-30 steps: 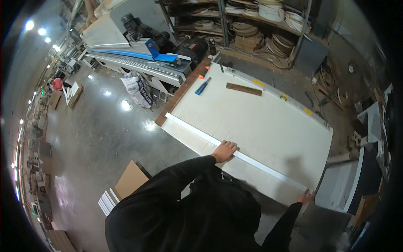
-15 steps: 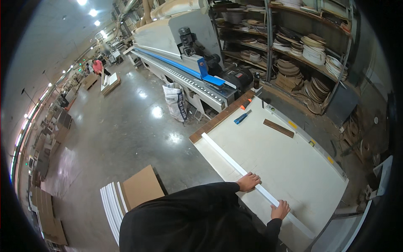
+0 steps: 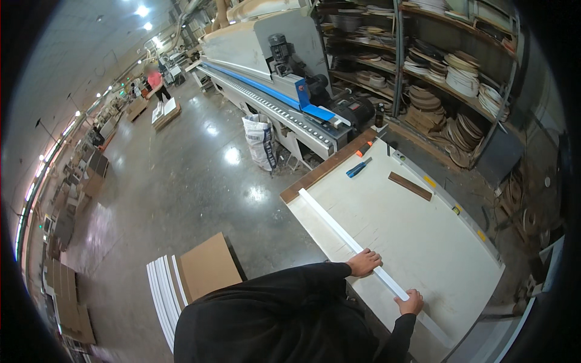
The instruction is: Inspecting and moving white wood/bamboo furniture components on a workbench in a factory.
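Observation:
A long narrow white strip (image 3: pixel 331 222) lies lengthwise along the near side of a pale-topped workbench (image 3: pixel 387 218). Near its middle, my left hand (image 3: pixel 365 262) is closed over it, fingers curled across the top. Farther down toward the bench's right end, my right hand (image 3: pixel 411 302) is wrapped round the same strip. Beyond my hands on the bench lie a blue-handled tool (image 3: pixel 358 168), an orange tool (image 3: pixel 364 148), a short brown wooden strip (image 3: pixel 410 186) and a long spirit level (image 3: pixel 452 206) along the far edge.
A long machine with a blue rail (image 3: pixel 266 85) stands beyond the bench, a white sack (image 3: pixel 260 143) beside it. Shelves (image 3: pixel 399 54) hold several coils of edging. A stack of boards (image 3: pixel 209 266) sits at my left. In the distance stands a person (image 3: pixel 155 80) by a pallet.
The whole view has shifted slightly, with the bench and machine a little farther right. Both hands keep their hold on the strip. The distant person stands more upright.

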